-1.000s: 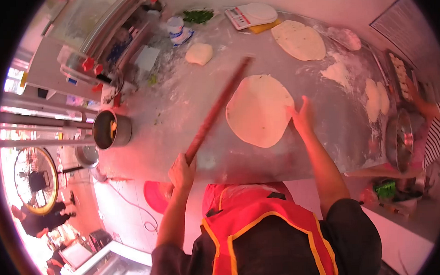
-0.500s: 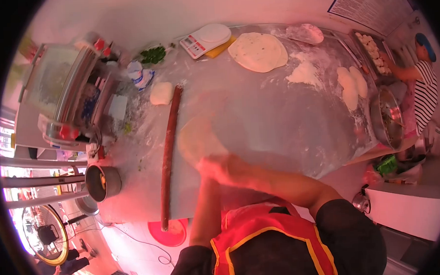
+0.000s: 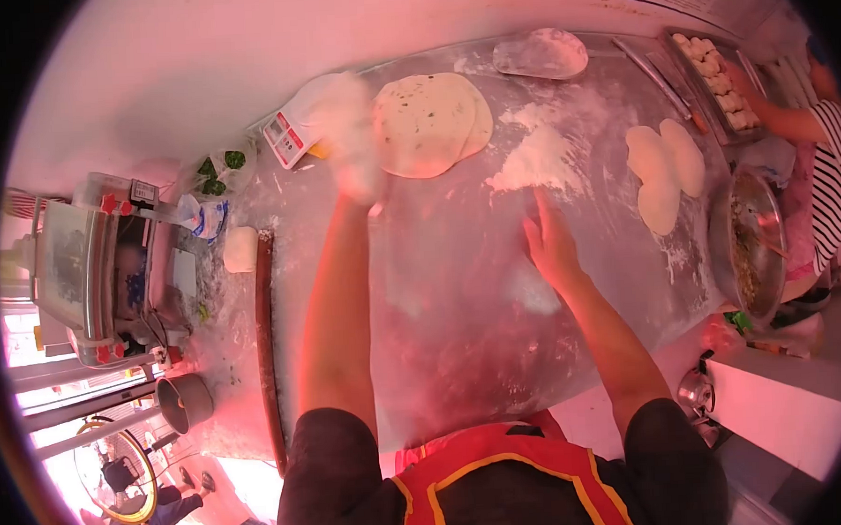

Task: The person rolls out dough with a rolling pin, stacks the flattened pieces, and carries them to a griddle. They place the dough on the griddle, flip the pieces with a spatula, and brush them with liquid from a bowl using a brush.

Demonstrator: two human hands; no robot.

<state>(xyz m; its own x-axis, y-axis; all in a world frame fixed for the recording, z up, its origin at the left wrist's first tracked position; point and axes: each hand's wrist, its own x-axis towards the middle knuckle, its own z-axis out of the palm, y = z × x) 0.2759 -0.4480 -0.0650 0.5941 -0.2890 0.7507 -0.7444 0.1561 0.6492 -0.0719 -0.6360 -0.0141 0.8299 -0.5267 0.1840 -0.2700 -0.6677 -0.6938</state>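
My left hand (image 3: 361, 181) is stretched out to the back of the worktable, smeared by motion. A pale, thin sheet of dough (image 3: 344, 116) hangs from it, blurred, in front of the kitchen scale (image 3: 287, 140). Just to its right lies a stack of flat dough rounds (image 3: 424, 126), flecked with green. My right hand (image 3: 553, 243) is open over the table, fingers pointing at a heap of white flour (image 3: 538, 159) and holding nothing. A long wooden rolling pin (image 3: 267, 354) lies along the left side, beside a small lump of dough (image 3: 241, 249).
Chopped greens (image 3: 219, 173) sit in a bag by a machine (image 3: 102, 267) at left. Oblong dough pieces (image 3: 658, 182), a metal bowl (image 3: 753, 248) and a tray of dough balls (image 3: 712, 71) are at right. A person in a striped shirt (image 3: 839, 169) reaches to the tray.
My hands, together at the near middle of the table, have separated. The left has carried the dough sheet to the back, while the right has moved forward near the flour. The view has shifted.
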